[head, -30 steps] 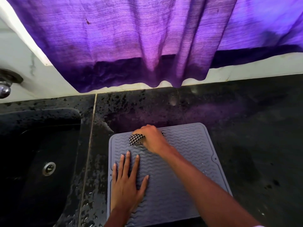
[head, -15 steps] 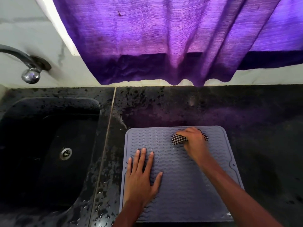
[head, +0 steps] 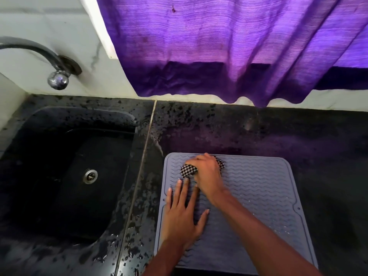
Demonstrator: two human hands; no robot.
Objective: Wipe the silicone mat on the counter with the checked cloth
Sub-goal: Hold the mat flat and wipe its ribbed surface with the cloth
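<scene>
Checked cloth (head: 188, 170) (mostly hidden), gripped by right hand (head: 208, 177), blurred

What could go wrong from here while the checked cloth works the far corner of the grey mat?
1. The right hand grips the black-and-white checked cloth in a small bunch, so passes may leave unwiped strips; droplets glint on the right side of the grey ribbed silicone mat.
2. The dark stone counter is wet beside the black sink; the mat might slide if the flat left hand lifts.
</scene>
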